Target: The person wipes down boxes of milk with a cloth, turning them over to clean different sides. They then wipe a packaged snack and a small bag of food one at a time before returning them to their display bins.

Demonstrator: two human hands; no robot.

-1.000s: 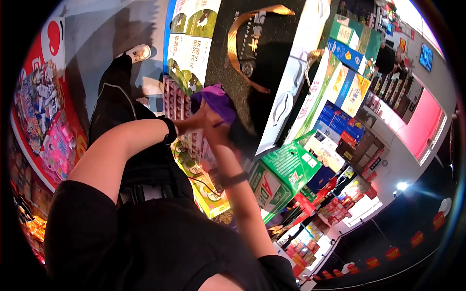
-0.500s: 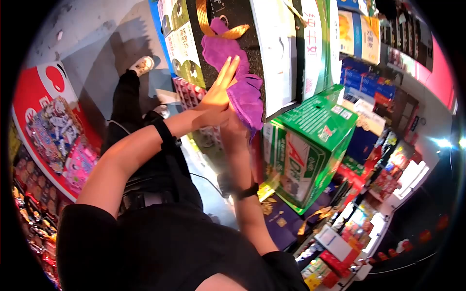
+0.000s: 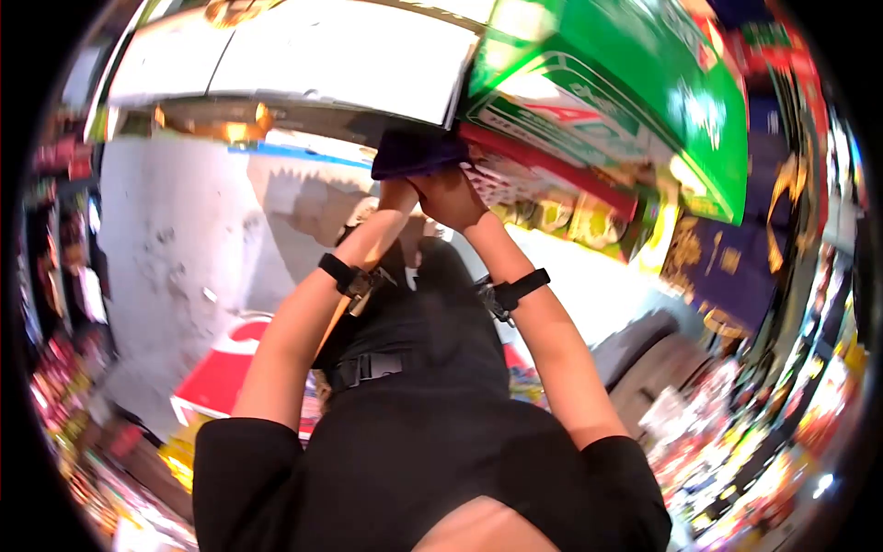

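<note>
A dark purple cloth (image 3: 416,155) is bunched at my hands, below the front edge of the white boxes (image 3: 340,60). My right hand (image 3: 452,197) is closed on the cloth with its fingers curled. Close beside it, my left hand (image 3: 398,195) meets the cloth from below. The cloth and shadow hide the left fingers, so their grip cannot be made out. Just right of the hands stands a large green carton (image 3: 598,101) with white and red lettering.
Gold ribbon (image 3: 241,124) hangs by the white boxes. A dark purple box (image 3: 736,248) with gold print lies right of the green carton. The grey floor (image 3: 175,248) shows on the left, and a red-and-white box (image 3: 221,373) stands low left. Shelved goods at the sides are blurred.
The view has swung round. My left hand, earlier stretched flat over the spread purple cloth on the black box top, is now lower. The cloth is bunched and darker in shadow.
</note>
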